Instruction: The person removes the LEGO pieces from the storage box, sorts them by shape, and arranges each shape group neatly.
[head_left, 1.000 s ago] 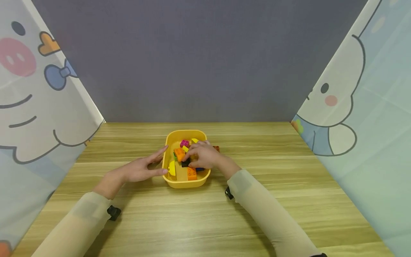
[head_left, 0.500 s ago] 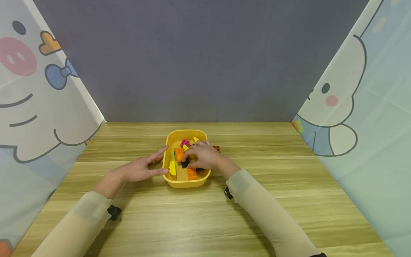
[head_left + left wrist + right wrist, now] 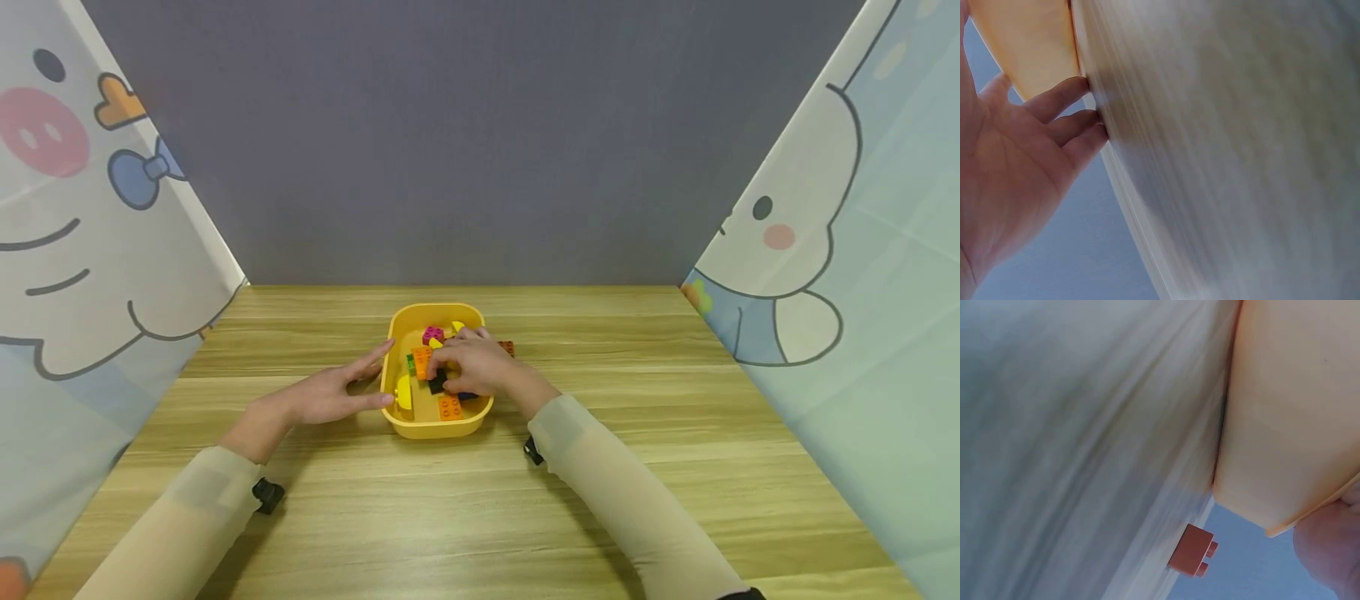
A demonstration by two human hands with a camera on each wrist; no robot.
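Observation:
A yellow bin [image 3: 435,431] holds several colored toy building bricks. My right hand [image 3: 476,364] reaches over its right rim, with index finger and thumb pinching a black brick [image 3: 437,382] among the others. Right beside that fingertip is an orange brick [image 3: 422,360], with a green brick [image 3: 411,365] partly under it. Nearer the front lies another orange brick [image 3: 450,407]. My left hand [image 3: 322,396] has its fingers spread, thumb and fingertips against the bin's left side; in the left wrist view, fingertips rest by the bin wall [image 3: 1038,44] and the tabletop.
Inside the bin are a yellow rounded piece [image 3: 403,392], a magenta brick [image 3: 432,335] and a dark blue piece [image 3: 468,396]. A reddish-brown brick [image 3: 1191,550] sits on the wooden table [image 3: 420,517] outside the bin's right side. A grey panel [image 3: 465,150] stands behind.
The orange brick by my right fingertip, tilted earlier, now lies flatter. The black brick has shifted slightly right with the right fingers. My left hand stays at the bin's side.

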